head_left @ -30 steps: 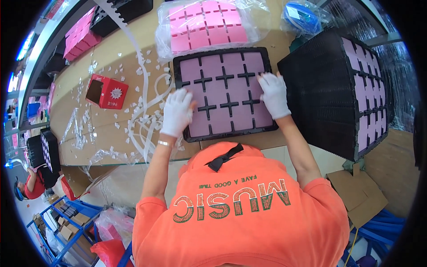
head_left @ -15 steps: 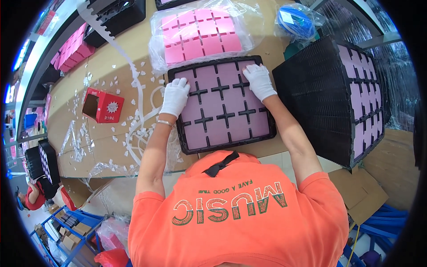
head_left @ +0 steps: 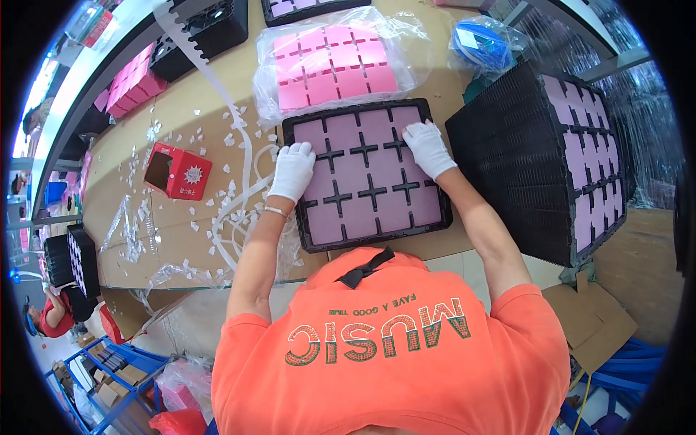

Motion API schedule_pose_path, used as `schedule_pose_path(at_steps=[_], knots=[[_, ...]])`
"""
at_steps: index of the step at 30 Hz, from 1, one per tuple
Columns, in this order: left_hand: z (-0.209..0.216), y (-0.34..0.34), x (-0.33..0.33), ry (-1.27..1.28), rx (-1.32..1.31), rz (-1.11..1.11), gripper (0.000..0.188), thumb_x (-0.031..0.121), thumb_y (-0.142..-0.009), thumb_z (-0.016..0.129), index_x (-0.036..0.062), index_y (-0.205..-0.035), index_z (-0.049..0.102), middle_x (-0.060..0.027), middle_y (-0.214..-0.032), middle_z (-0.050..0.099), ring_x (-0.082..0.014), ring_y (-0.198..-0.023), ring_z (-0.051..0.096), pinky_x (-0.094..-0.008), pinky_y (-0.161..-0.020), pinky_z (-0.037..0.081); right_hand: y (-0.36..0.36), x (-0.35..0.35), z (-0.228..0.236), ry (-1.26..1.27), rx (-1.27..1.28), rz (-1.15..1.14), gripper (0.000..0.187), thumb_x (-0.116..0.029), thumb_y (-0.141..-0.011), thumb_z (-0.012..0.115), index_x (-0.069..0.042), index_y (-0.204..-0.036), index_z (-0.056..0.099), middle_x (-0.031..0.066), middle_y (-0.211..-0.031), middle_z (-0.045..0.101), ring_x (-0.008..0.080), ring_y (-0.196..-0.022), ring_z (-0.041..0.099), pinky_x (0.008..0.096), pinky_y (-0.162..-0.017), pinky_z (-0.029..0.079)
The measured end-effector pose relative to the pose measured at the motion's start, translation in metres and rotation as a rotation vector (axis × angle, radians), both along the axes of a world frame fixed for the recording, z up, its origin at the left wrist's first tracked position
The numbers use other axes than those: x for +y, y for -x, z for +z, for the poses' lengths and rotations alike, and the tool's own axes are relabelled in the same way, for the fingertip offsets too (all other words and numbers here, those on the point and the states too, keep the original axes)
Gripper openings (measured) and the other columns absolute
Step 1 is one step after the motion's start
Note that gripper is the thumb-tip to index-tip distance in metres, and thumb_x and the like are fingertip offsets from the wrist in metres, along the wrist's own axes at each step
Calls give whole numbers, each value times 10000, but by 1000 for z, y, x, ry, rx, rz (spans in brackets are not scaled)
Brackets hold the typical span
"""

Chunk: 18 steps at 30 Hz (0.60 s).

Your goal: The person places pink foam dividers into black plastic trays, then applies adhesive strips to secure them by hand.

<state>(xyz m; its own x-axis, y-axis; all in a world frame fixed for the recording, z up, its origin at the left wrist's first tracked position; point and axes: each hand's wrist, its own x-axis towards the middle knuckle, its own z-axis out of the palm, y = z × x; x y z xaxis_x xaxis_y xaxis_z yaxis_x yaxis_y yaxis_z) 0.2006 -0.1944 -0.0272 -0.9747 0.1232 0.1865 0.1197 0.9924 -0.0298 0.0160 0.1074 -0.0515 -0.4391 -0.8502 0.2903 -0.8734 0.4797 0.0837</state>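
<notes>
In front of me on the table lies a black plastic tray (head_left: 303, 221) lined with a purple sheet (head_left: 355, 212). Black cross-shaped dividers stick up through its slots. My left hand (head_left: 293, 172), in a white glove, curls its closed fingers over the tray's left rim. At the right rim, toward the far corner, my gloved right hand (head_left: 429, 150) is closed likewise, its bent fingertips against the purple sheet's edge. Both thumbs are largely hidden. Just beyond the tray, slotted pink sheets (head_left: 335, 65) lie in clear plastic film.
A tall stack of black trays (head_left: 500, 159) stands close at right. Left of the tray are an open red box (head_left: 178, 172), white scraps and a curled white strip (head_left: 246, 156). A bagged blue bundle (head_left: 480, 45) lies far right. Another person (head_left: 54, 315) appears at far left.
Both hands have shifted slightly toward me along the tray's side rims. The whole view has also moved a little, and the tray stays in the same place on the table.
</notes>
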Motion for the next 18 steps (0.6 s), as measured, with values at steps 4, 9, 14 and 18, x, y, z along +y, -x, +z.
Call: schedule_pose_path(at_steps=[4,9,14,18], knots=[[10,-3,0,2,-78,2,133,151,-810,547,105,-872,655,-61,-931,584,-231,-923,573,-379,-783,431,-4,13,7,-153,-6,-54,198,-148,-853,496,-113,-986,638,64,-921,591,240,-957,585,521,-942,405],[0,21,4,105,-51,87,126,148,-830,524,117,-883,635,-68,-923,583,-256,-893,586,-402,-735,450,11,-15,15,-212,6,-144,203,-135,-873,474,-142,-981,645,62,-925,592,244,-961,585,568,-944,376],[13,26,4,145,-176,169,174,148,-843,521,142,-968,643,-81,-1012,570,-267,-928,580,-414,-740,464,9,-14,4,-161,75,-223,209,-131,-869,469,-144,-909,674,50,-924,604,255,-943,580,588,-936,358],[24,-14,-13,203,-55,41,233,130,-849,510,142,-1028,658,-98,-1051,596,-286,-992,582,-410,-785,486,-17,12,47,-226,21,-226,234,-142,-780,603,-133,-1009,653,78,-945,618,272,-944,578,553,-902,400]])
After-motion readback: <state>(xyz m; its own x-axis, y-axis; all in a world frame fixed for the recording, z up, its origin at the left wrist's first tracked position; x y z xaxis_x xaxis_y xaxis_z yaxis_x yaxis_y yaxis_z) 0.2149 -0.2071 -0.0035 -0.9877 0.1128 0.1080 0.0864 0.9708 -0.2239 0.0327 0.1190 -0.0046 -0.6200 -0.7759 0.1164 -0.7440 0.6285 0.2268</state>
